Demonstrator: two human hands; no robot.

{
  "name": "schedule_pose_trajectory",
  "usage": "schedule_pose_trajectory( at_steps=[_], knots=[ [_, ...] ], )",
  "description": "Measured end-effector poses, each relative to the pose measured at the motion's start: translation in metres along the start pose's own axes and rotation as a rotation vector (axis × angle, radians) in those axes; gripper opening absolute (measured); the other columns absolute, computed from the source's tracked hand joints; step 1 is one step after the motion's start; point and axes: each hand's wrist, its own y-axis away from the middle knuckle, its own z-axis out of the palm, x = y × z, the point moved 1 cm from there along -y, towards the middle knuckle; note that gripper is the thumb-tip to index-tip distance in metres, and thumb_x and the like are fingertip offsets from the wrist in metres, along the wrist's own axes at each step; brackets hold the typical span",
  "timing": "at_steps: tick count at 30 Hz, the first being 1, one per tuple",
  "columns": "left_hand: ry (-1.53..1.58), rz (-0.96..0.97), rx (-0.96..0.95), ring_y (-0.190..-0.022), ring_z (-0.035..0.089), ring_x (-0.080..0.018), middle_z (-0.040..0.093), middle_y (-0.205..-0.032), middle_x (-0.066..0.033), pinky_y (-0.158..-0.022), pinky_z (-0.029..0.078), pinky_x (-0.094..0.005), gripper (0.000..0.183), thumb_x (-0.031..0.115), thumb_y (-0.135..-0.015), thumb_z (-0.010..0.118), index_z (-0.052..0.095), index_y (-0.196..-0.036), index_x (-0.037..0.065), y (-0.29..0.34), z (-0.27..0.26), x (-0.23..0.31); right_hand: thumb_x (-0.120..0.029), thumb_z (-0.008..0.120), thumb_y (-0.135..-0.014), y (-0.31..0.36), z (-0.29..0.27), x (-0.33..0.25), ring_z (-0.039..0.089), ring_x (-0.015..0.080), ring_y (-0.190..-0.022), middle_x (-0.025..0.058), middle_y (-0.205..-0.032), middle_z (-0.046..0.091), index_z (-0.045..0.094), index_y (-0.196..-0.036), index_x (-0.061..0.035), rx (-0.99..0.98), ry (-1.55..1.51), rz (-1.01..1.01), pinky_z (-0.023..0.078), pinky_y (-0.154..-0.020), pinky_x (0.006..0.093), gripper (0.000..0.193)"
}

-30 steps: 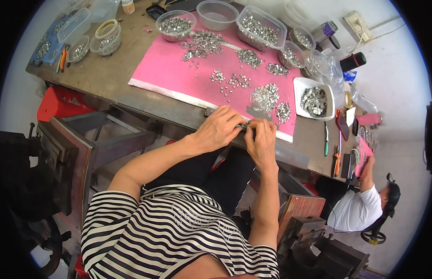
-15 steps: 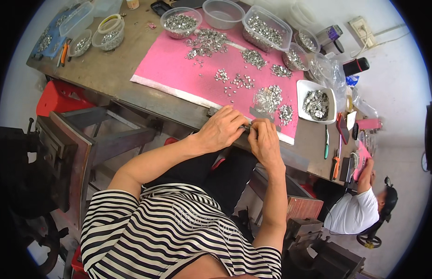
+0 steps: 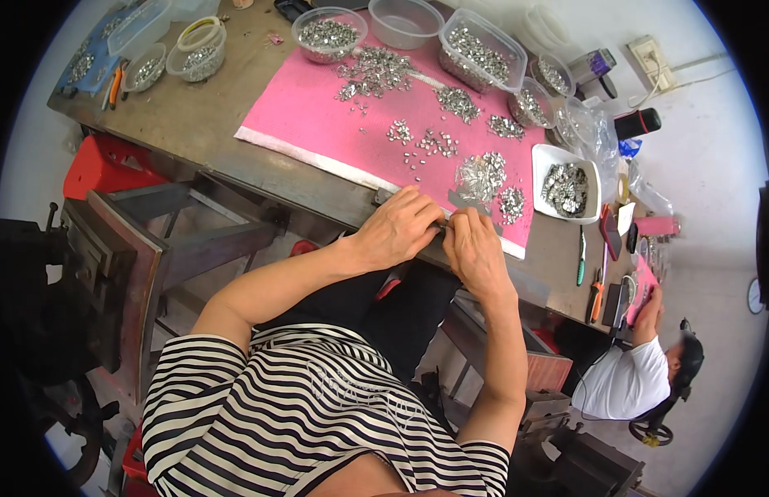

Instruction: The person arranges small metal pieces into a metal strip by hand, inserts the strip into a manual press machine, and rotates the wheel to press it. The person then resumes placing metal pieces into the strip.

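My left hand (image 3: 399, 225) and my right hand (image 3: 474, 248) meet at the front edge of the workbench. Both are closed, fingertips pinched around something small and dark between them, too hidden to name. Just beyond my right hand, a flat grey plate (image 3: 461, 200) lies on the pink mat (image 3: 318, 116). Behind it spreads a heap of shiny small metal parts (image 3: 484, 174), partly on a clear sheet or bag. A smaller pile of metal pieces (image 3: 511, 205) sits to the right, and loose pieces (image 3: 434, 142) are scattered farther off.
Clear tubs of metal parts (image 3: 476, 56) line the far side. A white dish (image 3: 539, 170) stands right of the mat, near orange-handled pliers (image 3: 596, 300). Another person in a white shirt (image 3: 625, 381) works at the far right. A red stool (image 3: 103, 170) stands left under the bench.
My hands stay together at the bench edge, with my right forearm swung slightly outward to the right. The whole view has shifted a little.
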Motion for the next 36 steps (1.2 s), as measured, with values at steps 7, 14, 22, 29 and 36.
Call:
schedule_pose_trajectory(
  at_steps=[7,14,22,29,36],
  knots=[
    [0.01,0.013,0.004,-0.094,0.057,-0.036,0.058,-0.094,-0.0159,-0.094,0.044,-0.0459,0.02,0.004,-0.081,0.07,0.061,-0.098,0.0,0.002,0.002,-0.001,0.0,0.062,-0.088,0.002,-0.002,0.002,0.057,0.0362,-0.083,0.0185,-0.092,0.055,0.054,-0.096,0.0032,-0.052,-0.019,0.019,0.049,-0.079,0.0439,0.011],
    [0.004,0.031,0.035,-0.091,0.057,-0.0357,0.058,-0.091,-0.0158,-0.091,0.045,-0.0451,0.02,0.002,-0.079,0.069,0.06,-0.096,-0.001,0.001,0.002,-0.002,-0.001,0.06,-0.087,-0.004,-0.003,0.002,0.058,0.035,-0.083,0.0178,-0.091,0.054,0.055,-0.095,0.0027,-0.139,0.073,-0.027,0.049,-0.079,0.0416,0.01],
    [0.036,-0.001,0.054,-0.091,0.057,-0.0362,0.056,-0.09,-0.0159,-0.092,0.045,-0.0463,0.019,0.001,-0.079,0.067,0.055,-0.094,-0.001,-0.001,0.0,-0.001,-0.002,0.059,-0.086,-0.005,-0.008,-0.005,0.059,0.0319,-0.088,0.016,-0.092,0.054,0.057,-0.096,0.0021,-0.188,0.2,-0.091,0.049,-0.084,0.0395,0.011],
    [0.034,0.031,0.021,-0.092,0.057,-0.035,0.054,-0.092,-0.0148,-0.099,0.043,-0.0468,0.02,0.001,-0.079,0.068,0.055,-0.094,-0.001,0.0,-0.004,0.0,0.002,0.066,-0.087,0.003,0.006,-0.011,0.061,0.0322,-0.093,0.0138,-0.097,0.061,0.06,-0.099,0.0013,0.071,0.067,-0.002,0.049,-0.086,0.0426,0.013],
    [0.031,0.024,0.009,-0.093,0.056,-0.0344,0.054,-0.092,-0.0146,-0.094,0.044,-0.0453,0.021,0.001,-0.079,0.068,0.055,-0.095,0.0,0.001,-0.003,0.001,0.0,0.071,-0.084,0.013,0.018,-0.01,0.061,0.0322,-0.091,0.013,-0.098,0.062,0.064,-0.1,-0.0011,0.2,-0.041,0.138,0.049,-0.084,0.0419,0.018]
  ],
)
